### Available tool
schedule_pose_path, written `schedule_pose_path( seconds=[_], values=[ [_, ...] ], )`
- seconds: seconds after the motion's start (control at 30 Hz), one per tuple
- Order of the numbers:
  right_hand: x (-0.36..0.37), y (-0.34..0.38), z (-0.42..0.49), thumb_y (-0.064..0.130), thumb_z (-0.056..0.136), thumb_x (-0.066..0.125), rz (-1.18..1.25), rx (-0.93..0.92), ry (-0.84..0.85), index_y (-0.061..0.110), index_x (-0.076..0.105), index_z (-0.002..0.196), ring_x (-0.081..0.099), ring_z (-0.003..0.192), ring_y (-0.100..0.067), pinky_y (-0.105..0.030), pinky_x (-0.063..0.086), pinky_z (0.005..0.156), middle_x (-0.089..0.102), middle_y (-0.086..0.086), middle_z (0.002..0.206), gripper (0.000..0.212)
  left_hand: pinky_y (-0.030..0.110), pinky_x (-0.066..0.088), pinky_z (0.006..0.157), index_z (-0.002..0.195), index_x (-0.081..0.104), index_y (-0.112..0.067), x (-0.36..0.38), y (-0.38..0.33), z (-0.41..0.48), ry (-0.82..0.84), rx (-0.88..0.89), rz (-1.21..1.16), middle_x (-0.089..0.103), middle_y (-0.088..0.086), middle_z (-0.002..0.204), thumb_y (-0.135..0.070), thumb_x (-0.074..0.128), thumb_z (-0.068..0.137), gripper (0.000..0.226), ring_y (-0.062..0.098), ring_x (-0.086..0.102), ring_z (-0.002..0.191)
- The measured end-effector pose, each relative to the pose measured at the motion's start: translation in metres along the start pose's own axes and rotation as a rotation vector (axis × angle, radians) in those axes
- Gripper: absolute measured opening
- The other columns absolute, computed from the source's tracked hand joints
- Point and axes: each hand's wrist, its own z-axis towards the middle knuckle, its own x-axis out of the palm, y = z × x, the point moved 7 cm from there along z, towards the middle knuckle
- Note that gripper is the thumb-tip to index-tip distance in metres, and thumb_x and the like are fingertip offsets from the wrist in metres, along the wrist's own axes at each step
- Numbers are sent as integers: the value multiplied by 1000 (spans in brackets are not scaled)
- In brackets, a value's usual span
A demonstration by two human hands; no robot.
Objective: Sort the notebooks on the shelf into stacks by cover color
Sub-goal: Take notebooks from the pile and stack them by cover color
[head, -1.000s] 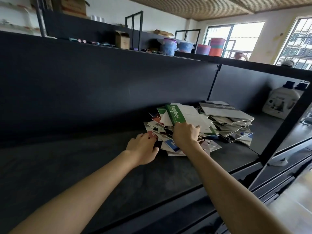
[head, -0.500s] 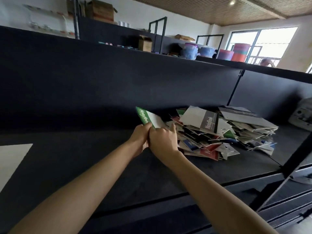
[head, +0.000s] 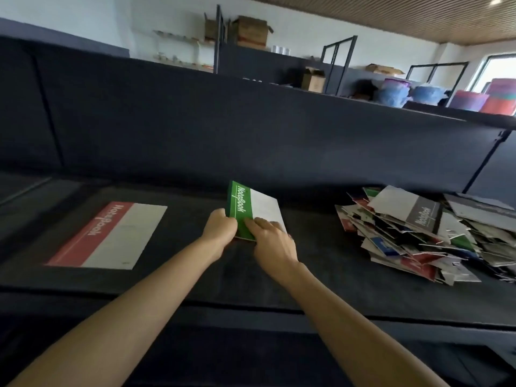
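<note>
A green-and-white notebook (head: 252,208) is held tilted just above the middle of the black shelf (head: 195,277). My left hand (head: 220,229) grips its near left corner, and my right hand (head: 272,241) holds its near edge with fingers on the cover. A red-and-white notebook (head: 109,236) lies flat on the shelf to the left. At the right sits a messy pile of notebooks (head: 427,236) with grey, red, blue and green covers, a grey one on top.
The shelf's dark back panel (head: 251,141) rises close behind the notebooks. A black upright post (head: 485,160) stands behind the pile. The upper level holds cardboard boxes (head: 312,79) and coloured plastic tubs (head: 424,93). The shelf's front edge (head: 251,308) runs below my forearms.
Both hands carried the green notebook left from the pile to the shelf's middle. The view swung left, so the red notebook came fully into sight.
</note>
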Motion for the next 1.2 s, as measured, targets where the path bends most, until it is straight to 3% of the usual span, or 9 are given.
schedule_pose_path(
  seconds=[0.17, 0.23, 0.3, 0.37, 0.4, 0.53, 0.77, 1.07, 1.2],
  values=[
    [19, 57, -4, 0, 90, 44, -20, -94, 38, 24, 41, 138, 44, 120, -29, -43, 43, 94, 50, -3, 133, 54, 27, 32, 55, 69, 48, -10, -53, 16, -13, -53, 82, 269, 50, 5, 72, 4, 38, 87, 25, 22, 49, 77],
    [26, 73, -7, -1, 89, 43, -37, -95, 86, 24, 48, 131, 48, 114, -30, -42, 43, 93, 56, -5, 125, 50, 26, 30, 51, 63, 49, -10, -66, 21, -20, -43, 121, 391, 56, 8, 74, 2, 42, 87, 28, 23, 52, 75],
    [31, 83, -8, -2, 88, 43, -44, -85, 139, 25, 48, 130, 50, 112, -30, -43, 42, 94, 56, -7, 122, 51, 29, 40, 65, 79, 63, -3, -75, 25, -24, -37, 166, 520, 63, 17, 100, 1, 45, 87, 20, 31, 58, 95],
    [36, 89, -9, -2, 87, 42, -46, -53, 219, 25, 48, 129, 48, 114, -29, -46, 39, 98, 55, -7, 124, 50, 32, 39, 92, 111, 64, -2, -78, 30, -27, -7, 214, 657, 50, 20, 130, 1, 48, 89, 28, 33, 48, 121],
    [39, 92, -11, 0, 88, 42, -49, -30, 267, 23, 49, 128, 47, 116, -28, -48, 36, 100, 54, -8, 125, 47, 32, 37, 96, 120, 61, -4, -79, 34, -28, 16, 232, 715, 45, 19, 136, -1, 49, 90, 32, 32, 45, 125],
    [45, 99, -20, 4, 89, 43, 25, 28, 354, 15, 50, 121, 47, 115, -28, -50, 36, 100, 52, -8, 124, 34, 24, 38, 75, 115, 64, -6, -78, 38, -32, 72, 334, 751, 53, 10, 119, -11, 54, 91, 26, 26, 55, 108],
    [37, 63, -30, 10, 90, 43, 44, 133, 304, 15, 47, 128, 43, 119, -30, -50, 35, 100, 50, -9, 127, 39, 33, 47, 85, 120, 59, -8, -40, 31, -29, 158, 331, 806, 56, 11, 123, -16, 51, 92, 30, 26, 55, 108],
    [7, -61, -52, 21, 91, 47, 81, 348, 212, 20, 52, 126, 48, 118, -29, -48, 42, 97, 53, -6, 126, 36, 41, 45, 96, 124, 56, -13, 75, -9, -43, 331, 450, 874, 50, 11, 128, -24, 53, 89, 37, 31, 49, 118],
    [-20, -120, -65, 22, 92, 49, 56, 443, 109, 18, 52, 125, 48, 118, -30, -47, 42, 97, 52, -9, 126, 34, 42, 48, 90, 113, 62, -14, 125, -27, -49, 396, 513, 840, 56, 9, 119, -29, 58, 88, 30, 30, 54, 109]
  ],
)
